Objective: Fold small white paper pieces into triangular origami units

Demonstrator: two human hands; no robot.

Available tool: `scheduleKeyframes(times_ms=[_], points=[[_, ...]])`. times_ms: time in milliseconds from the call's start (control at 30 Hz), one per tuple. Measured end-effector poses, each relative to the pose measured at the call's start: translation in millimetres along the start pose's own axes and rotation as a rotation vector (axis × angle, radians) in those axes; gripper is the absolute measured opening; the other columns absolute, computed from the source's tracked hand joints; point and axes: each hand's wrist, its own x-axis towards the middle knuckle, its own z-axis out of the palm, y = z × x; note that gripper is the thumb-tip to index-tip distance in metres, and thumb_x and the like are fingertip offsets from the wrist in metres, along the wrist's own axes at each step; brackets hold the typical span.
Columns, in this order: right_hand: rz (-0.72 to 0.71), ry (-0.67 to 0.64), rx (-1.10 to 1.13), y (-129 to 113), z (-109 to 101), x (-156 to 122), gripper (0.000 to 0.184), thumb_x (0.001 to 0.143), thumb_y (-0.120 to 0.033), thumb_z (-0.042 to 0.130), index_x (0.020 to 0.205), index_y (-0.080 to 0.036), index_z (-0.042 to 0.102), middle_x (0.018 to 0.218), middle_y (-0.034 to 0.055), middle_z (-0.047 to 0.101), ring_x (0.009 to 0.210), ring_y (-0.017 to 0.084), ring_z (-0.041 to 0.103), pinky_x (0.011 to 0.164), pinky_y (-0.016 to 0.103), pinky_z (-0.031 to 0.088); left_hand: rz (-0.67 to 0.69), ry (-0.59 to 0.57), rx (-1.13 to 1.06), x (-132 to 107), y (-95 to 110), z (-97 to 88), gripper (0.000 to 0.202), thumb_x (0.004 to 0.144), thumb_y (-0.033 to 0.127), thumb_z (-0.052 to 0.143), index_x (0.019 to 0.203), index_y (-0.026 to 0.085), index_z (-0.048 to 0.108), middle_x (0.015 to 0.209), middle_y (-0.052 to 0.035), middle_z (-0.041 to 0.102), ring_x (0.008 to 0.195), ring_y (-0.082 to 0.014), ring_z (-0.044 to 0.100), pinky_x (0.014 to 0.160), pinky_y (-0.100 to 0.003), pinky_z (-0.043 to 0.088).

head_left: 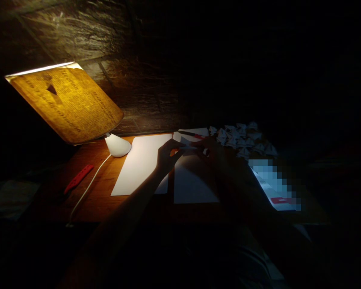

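Between my two hands, above the white sheets, is a small piece of folded paper point(187, 147). My left hand point(167, 155) pinches its left side between thumb and fingers. My right hand point(209, 149), mostly in shadow, is closed at its right side; its fingers are hard to make out. Under my hands lies the right stack of white paper point(192, 186), partly shaded. To its left is a brighter stack of white paper point(144, 164). Just behind my hands rests a thin dark and red pen-like object point(195, 135).
A lamp point(117, 146) with a printed yellow shade point(69, 104) stands at left on the wooden table point(100, 180). Its cord point(87, 190) runs to the front edge, beside a red-handled tool point(78, 178). Several small folded paper shapes point(242, 138) and a lit screen point(263, 186) lie right.
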Motion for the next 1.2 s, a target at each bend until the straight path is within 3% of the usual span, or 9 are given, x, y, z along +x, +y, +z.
scheduleKeyframes(times_ms=[267,633,833,1000,1200], points=[[-0.013,-0.004,0.014,-8.9,-4.8,0.3,0.021,0.097,-0.041,0.076,0.107,-0.023,0.082,0.094,0.0062,0.076,0.076,0.019,0.064,0.065,0.032,0.051,0.027,0.006,0.036,0.7,3.7,-1.2,0.023,0.089,0.044,0.089,0.094,0.021,0.085,0.086,-0.0044,0.075,0.078,-0.016,0.07,0.074,-0.03,0.058],[0.025,-0.014,0.029,-9.3,-5.2,2.1,0.037,0.1,-0.059,0.072,0.102,-0.024,0.083,0.093,0.0063,0.076,0.074,0.019,0.063,0.064,0.031,0.05,0.05,0.01,-0.002,-0.2,4.7,0.1,0.021,0.089,0.044,0.089,0.091,0.023,0.086,0.086,-0.0045,0.077,0.08,-0.0164,0.072,0.074,-0.031,0.058],[0.028,-0.008,-0.003,-6.2,-4.0,2.9,0.036,0.099,-0.058,0.072,0.098,-0.024,0.082,0.086,0.0044,0.073,0.07,0.018,0.059,0.062,0.031,0.047,0.018,0.027,-0.029,-1.1,4.9,2.0,0.022,0.087,0.044,0.09,0.089,0.023,0.086,0.084,-0.004,0.076,0.077,-0.0158,0.071,0.072,-0.03,0.057],[0.027,0.033,-0.01,-6.7,-3.4,2.2,0.04,0.098,-0.061,0.072,0.085,-0.023,0.078,0.079,0.0034,0.067,0.068,0.018,0.056,0.062,0.032,0.044,0.019,0.015,-0.017,-0.5,7.0,1.5,0.025,0.089,0.047,0.088,0.089,0.023,0.086,0.083,-0.0034,0.073,0.077,-0.016,0.069,0.073,-0.031,0.056],[0.092,0.045,0.052,-14.1,-5.6,4.4,0.036,0.094,-0.053,0.077,0.075,-0.023,0.074,0.079,0.0037,0.068,0.069,0.018,0.057,0.062,0.032,0.046,-0.013,0.012,-0.007,1.6,11.9,-1.3,0.03,0.085,0.051,0.091,0.083,0.022,0.083,0.086,-0.0034,0.069,0.082,-0.0171,0.067,0.075,-0.03,0.055]])
